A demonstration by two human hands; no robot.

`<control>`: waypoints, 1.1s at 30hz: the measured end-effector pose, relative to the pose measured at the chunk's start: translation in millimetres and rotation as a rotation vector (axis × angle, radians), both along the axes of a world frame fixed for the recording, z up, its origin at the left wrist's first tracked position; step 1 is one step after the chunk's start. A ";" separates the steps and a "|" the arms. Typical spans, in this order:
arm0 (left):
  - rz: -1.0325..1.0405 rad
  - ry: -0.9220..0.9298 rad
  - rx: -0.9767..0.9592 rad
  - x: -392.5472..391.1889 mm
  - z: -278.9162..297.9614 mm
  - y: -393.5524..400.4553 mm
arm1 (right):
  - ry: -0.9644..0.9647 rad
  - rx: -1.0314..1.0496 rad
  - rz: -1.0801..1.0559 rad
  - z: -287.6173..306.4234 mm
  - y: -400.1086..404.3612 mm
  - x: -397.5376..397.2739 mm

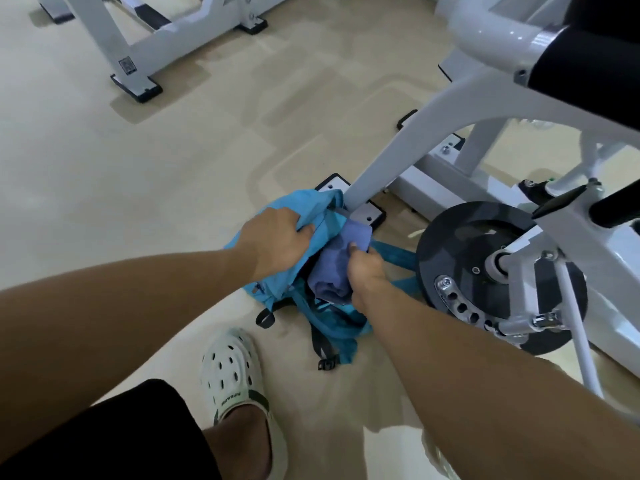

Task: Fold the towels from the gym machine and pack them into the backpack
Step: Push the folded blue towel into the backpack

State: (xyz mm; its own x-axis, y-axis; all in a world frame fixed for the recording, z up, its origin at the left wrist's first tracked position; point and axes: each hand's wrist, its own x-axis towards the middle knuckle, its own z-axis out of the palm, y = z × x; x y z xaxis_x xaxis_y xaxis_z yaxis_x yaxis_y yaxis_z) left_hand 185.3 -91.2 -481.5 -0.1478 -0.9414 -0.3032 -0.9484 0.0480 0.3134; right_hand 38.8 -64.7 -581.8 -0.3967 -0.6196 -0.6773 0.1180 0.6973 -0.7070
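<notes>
Left hand [277, 242] gripping the blue backpack [273, 282] rim, right hand [365, 268] clutching the folded purple towel [332, 268] (partly inside)

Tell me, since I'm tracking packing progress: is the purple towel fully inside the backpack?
Not fully. The folded purple towel sticks out of the blue backpack mouth, gripped by the right hand; the left hand holds it open.

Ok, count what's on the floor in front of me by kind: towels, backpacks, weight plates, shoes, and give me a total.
Towels: 1, the purple folded towel, gripped by the right hand
Backpacks: 1, the blue backpack, its opening held by the left hand
Weight plates: 1, the black weight plate on the machine
Shoes: 1, the white clog
Total: 4
</notes>
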 end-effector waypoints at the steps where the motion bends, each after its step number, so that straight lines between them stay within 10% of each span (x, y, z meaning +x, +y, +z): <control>1: -0.030 -0.014 -0.045 -1.4 0.1 0.1 | -0.025 -0.020 -0.032 -5.8 -3.5 2.2; 11: -0.269 -0.254 -0.231 13.4 -1.5 -22.6 | 0.001 0.037 0.126 -55.5 2.6 14.1; 23: -0.032 0.221 0.087 -4.4 -7.6 -20.3 | -0.277 -0.161 -0.388 -49.5 -8.6 28.6; 33: 0.046 0.228 0.169 -11.2 -13.0 -9.0 | 0.464 0.031 0.054 -55.2 22.8 3.6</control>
State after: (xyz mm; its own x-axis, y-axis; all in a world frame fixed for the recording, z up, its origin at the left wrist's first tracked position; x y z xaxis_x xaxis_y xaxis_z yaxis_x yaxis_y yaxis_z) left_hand 174.0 -100.2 -494.6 -0.1890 -0.8877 -0.4197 -0.8523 -0.0640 0.5191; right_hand 42.4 -41.9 -637.0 -0.6299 -0.6298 -0.4546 -0.2425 0.7155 -0.6552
